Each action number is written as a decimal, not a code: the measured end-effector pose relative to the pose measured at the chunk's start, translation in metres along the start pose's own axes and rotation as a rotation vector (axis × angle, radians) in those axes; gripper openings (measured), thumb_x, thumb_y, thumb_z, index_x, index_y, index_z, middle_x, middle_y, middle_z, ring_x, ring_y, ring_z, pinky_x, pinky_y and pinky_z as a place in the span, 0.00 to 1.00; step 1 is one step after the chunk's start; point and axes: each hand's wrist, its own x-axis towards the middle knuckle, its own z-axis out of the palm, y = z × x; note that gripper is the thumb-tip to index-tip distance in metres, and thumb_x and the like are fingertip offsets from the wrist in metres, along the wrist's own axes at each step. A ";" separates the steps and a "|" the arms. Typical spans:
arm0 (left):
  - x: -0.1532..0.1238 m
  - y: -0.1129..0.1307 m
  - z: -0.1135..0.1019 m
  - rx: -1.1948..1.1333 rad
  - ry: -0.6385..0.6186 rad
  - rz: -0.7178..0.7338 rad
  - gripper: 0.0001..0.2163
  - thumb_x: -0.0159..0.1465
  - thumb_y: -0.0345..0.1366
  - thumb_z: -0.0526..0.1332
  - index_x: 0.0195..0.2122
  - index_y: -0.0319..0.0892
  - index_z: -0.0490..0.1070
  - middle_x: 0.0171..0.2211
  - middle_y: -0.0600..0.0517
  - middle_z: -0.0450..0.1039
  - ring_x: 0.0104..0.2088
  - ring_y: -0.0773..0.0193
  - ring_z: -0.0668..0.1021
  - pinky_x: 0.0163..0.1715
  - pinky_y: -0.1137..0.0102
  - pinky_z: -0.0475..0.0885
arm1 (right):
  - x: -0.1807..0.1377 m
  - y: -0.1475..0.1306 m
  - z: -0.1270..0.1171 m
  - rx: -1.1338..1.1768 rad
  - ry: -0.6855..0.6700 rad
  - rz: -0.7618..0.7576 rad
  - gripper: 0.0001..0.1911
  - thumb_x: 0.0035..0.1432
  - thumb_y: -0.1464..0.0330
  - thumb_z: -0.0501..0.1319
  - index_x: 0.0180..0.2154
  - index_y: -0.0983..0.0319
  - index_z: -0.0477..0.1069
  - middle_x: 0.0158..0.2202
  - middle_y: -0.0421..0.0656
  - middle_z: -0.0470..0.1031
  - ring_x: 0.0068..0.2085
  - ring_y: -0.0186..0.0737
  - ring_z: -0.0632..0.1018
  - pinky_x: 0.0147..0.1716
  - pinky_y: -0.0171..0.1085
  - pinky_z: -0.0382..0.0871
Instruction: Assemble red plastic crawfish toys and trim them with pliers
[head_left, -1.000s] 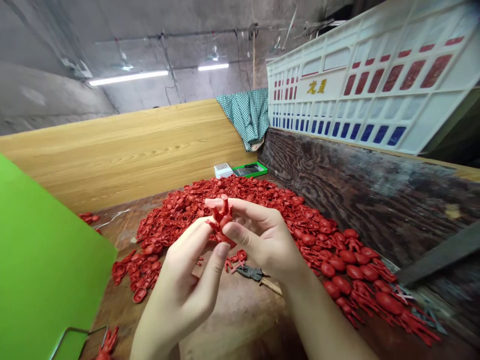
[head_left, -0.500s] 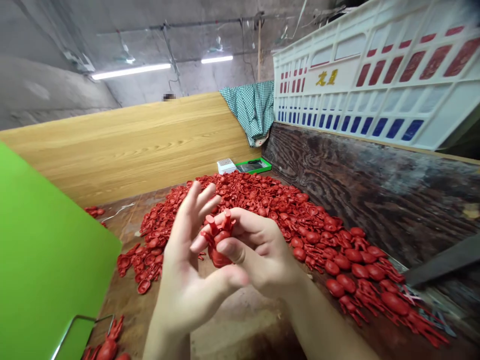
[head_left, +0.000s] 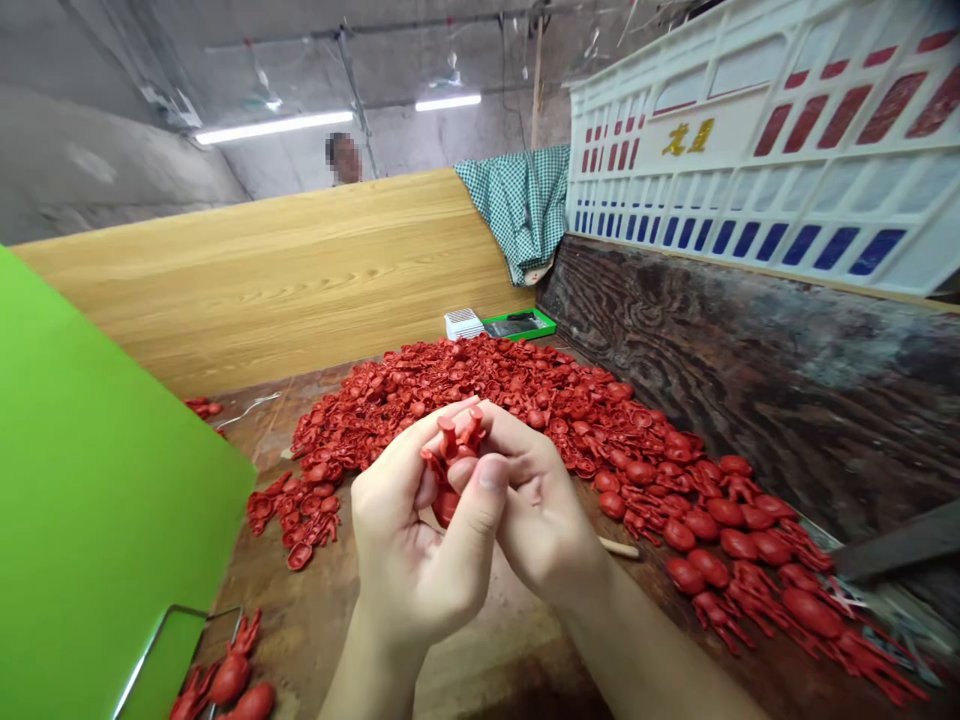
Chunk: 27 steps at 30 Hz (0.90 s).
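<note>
From my remote view I look down a worn brown wooden workbench (head_left: 315,640), hemmed by a bright green flat board (head_left: 97,480) on the left, a pale oak-veneer panel (head_left: 262,290) ahead, and a white plastic crate side (head_left: 757,150) with red and blue windows above a dark wood-grain panel (head_left: 750,390) on the right. A broad heap of glossy red moulded pieces (head_left: 570,420) spreads across the bench, and my two bare hands sit just in front of it. The left hand (head_left: 401,540) and right hand (head_left: 540,510) are both closed, fingers curled, grasping one red moulded figure (head_left: 445,507) between them, its rounded body low in the cupped palms. Its long axis stands roughly upright, slightly tilted, with two stubby limbs (head_left: 472,428) pointing up and away from me. I judge it light and fairly stiff, though the thin limbs may flex or snap, so the thick body looks the safest hold; I cannot tell its exact material.
</note>
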 end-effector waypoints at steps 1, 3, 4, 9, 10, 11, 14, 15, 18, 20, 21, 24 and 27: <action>0.000 0.000 0.002 -0.001 0.009 -0.004 0.16 0.68 0.39 0.69 0.56 0.43 0.80 0.46 0.46 0.85 0.40 0.56 0.87 0.42 0.67 0.83 | 0.000 0.001 0.000 0.003 0.003 0.007 0.10 0.69 0.58 0.65 0.43 0.58 0.76 0.50 0.47 0.81 0.47 0.43 0.84 0.50 0.41 0.83; 0.001 0.002 0.006 0.008 0.038 -0.005 0.14 0.69 0.39 0.68 0.54 0.42 0.81 0.43 0.47 0.85 0.38 0.59 0.86 0.40 0.69 0.82 | 0.000 0.001 0.001 0.011 0.007 0.026 0.10 0.70 0.59 0.64 0.45 0.58 0.77 0.50 0.46 0.82 0.48 0.43 0.84 0.50 0.41 0.83; 0.001 0.003 0.008 0.018 0.057 -0.005 0.13 0.70 0.40 0.67 0.52 0.42 0.81 0.41 0.48 0.85 0.36 0.60 0.86 0.38 0.71 0.82 | 0.001 0.001 0.001 0.019 0.004 0.030 0.10 0.70 0.59 0.64 0.45 0.58 0.77 0.49 0.46 0.82 0.47 0.43 0.85 0.49 0.41 0.83; 0.001 0.008 0.009 0.021 0.025 0.032 0.15 0.71 0.43 0.67 0.55 0.44 0.80 0.45 0.47 0.85 0.42 0.58 0.86 0.43 0.69 0.82 | 0.002 -0.006 -0.003 0.025 -0.036 0.030 0.10 0.67 0.58 0.68 0.43 0.57 0.76 0.42 0.42 0.84 0.44 0.42 0.86 0.46 0.40 0.83; 0.001 0.008 0.007 0.010 -0.017 0.048 0.19 0.70 0.46 0.67 0.59 0.45 0.78 0.51 0.45 0.84 0.48 0.55 0.86 0.48 0.66 0.82 | 0.003 -0.007 -0.006 0.023 -0.043 0.027 0.10 0.66 0.57 0.69 0.42 0.56 0.76 0.42 0.42 0.85 0.44 0.43 0.86 0.46 0.41 0.84; 0.002 0.009 0.004 0.009 -0.065 0.065 0.24 0.69 0.49 0.68 0.63 0.46 0.74 0.58 0.43 0.81 0.55 0.50 0.84 0.52 0.63 0.81 | 0.004 -0.007 -0.010 0.021 -0.033 0.006 0.11 0.66 0.56 0.69 0.43 0.55 0.76 0.43 0.42 0.85 0.44 0.43 0.86 0.46 0.42 0.84; 0.006 0.008 -0.005 0.108 -0.195 0.108 0.36 0.64 0.51 0.71 0.72 0.49 0.65 0.65 0.40 0.74 0.63 0.44 0.79 0.57 0.59 0.80 | 0.009 -0.007 -0.026 -0.026 0.044 -0.109 0.16 0.64 0.50 0.69 0.45 0.52 0.78 0.53 0.44 0.83 0.54 0.47 0.84 0.51 0.47 0.83; 0.008 0.008 -0.008 0.168 -0.232 0.118 0.36 0.64 0.49 0.72 0.71 0.49 0.65 0.63 0.41 0.76 0.60 0.45 0.81 0.55 0.60 0.81 | 0.011 -0.007 -0.031 -0.052 0.058 -0.151 0.16 0.64 0.50 0.69 0.45 0.52 0.79 0.58 0.45 0.81 0.59 0.48 0.81 0.55 0.48 0.81; 0.012 0.007 -0.012 0.275 -0.301 0.160 0.21 0.66 0.41 0.71 0.60 0.48 0.75 0.48 0.47 0.84 0.42 0.56 0.86 0.43 0.69 0.81 | 0.016 -0.008 -0.042 -0.086 0.026 -0.214 0.12 0.68 0.53 0.67 0.46 0.52 0.81 0.66 0.44 0.75 0.68 0.49 0.74 0.63 0.51 0.75; 0.013 0.008 -0.010 0.281 -0.308 0.201 0.15 0.67 0.40 0.71 0.53 0.46 0.76 0.42 0.50 0.83 0.35 0.63 0.83 0.35 0.73 0.79 | 0.016 -0.009 -0.043 -0.073 -0.012 -0.190 0.13 0.71 0.54 0.64 0.48 0.52 0.81 0.65 0.45 0.75 0.66 0.49 0.75 0.64 0.52 0.74; 0.012 0.009 -0.008 0.281 -0.302 0.222 0.13 0.67 0.40 0.71 0.50 0.45 0.75 0.39 0.51 0.81 0.33 0.65 0.81 0.33 0.74 0.77 | 0.015 -0.010 -0.043 -0.070 -0.027 -0.159 0.14 0.72 0.54 0.62 0.48 0.53 0.82 0.64 0.46 0.76 0.65 0.49 0.76 0.63 0.52 0.75; 0.012 0.011 -0.004 0.302 -0.294 0.257 0.07 0.69 0.38 0.68 0.40 0.44 0.71 0.31 0.55 0.72 0.28 0.68 0.74 0.28 0.76 0.71 | 0.011 -0.010 -0.040 -0.063 -0.059 -0.078 0.17 0.74 0.55 0.59 0.47 0.56 0.83 0.60 0.48 0.79 0.60 0.49 0.80 0.61 0.51 0.76; 0.015 0.010 -0.006 0.333 -0.287 0.270 0.03 0.71 0.34 0.63 0.40 0.44 0.70 0.28 0.57 0.67 0.26 0.69 0.71 0.27 0.76 0.69 | 0.009 -0.014 -0.041 -0.081 -0.045 -0.097 0.13 0.74 0.58 0.61 0.49 0.54 0.82 0.56 0.46 0.82 0.56 0.46 0.82 0.58 0.47 0.77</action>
